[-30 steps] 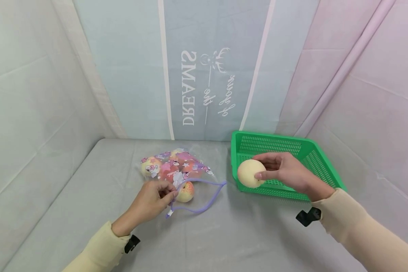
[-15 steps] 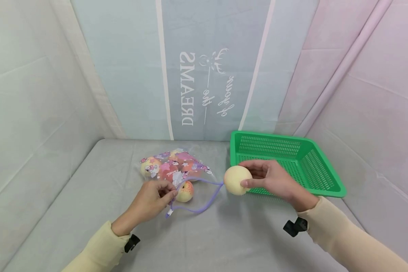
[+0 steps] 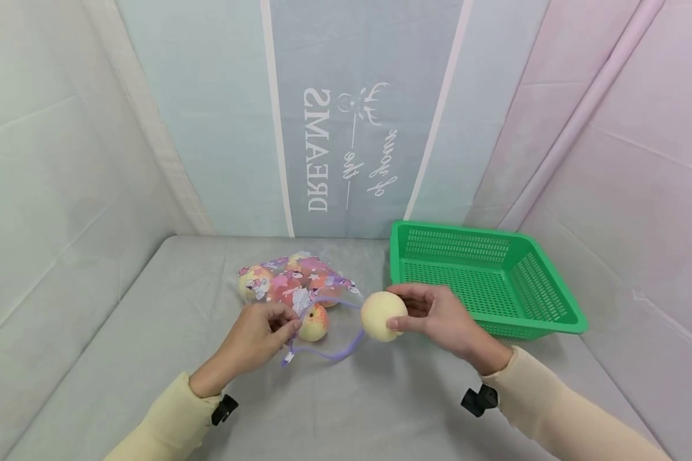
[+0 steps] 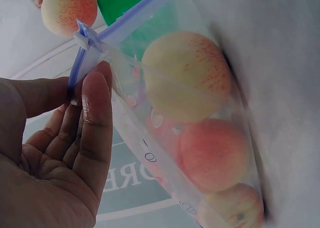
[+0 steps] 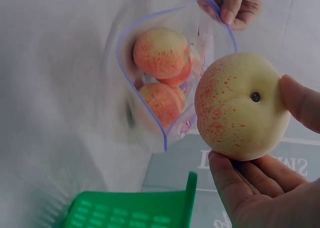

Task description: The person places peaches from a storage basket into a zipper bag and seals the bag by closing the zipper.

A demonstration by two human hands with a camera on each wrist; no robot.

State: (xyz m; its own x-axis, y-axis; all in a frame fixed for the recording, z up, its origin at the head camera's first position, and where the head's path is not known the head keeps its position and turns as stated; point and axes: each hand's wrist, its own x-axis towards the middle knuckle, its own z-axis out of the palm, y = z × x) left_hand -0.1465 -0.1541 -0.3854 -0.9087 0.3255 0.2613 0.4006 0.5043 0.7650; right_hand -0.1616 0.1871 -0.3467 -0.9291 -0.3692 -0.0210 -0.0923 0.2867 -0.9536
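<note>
My left hand pinches the purple zip edge of a clear printed bag between thumb and forefinger, near the white slider. The bag lies on its side with its mouth spread open toward me, and several peaches are inside; one pale, red-flecked peach sits just within the mouth. In my right hand is another peach, pale yellow with red speckles and a dark stem pit. Thumb and fingers grip it from both sides. It is held at the right end of the bag's mouth, covering part of the purple edge in the head view.
A green slotted basket stands at the back right, with no fruit seen in it. The table has a grey cloth. A printed blue-grey curtain hangs behind, and pale fabric walls close in both sides.
My right hand has carried the peach left and slightly toward me, from over the basket's near left corner to the bag's mouth. The left hand stays in place on the bag's edge.
</note>
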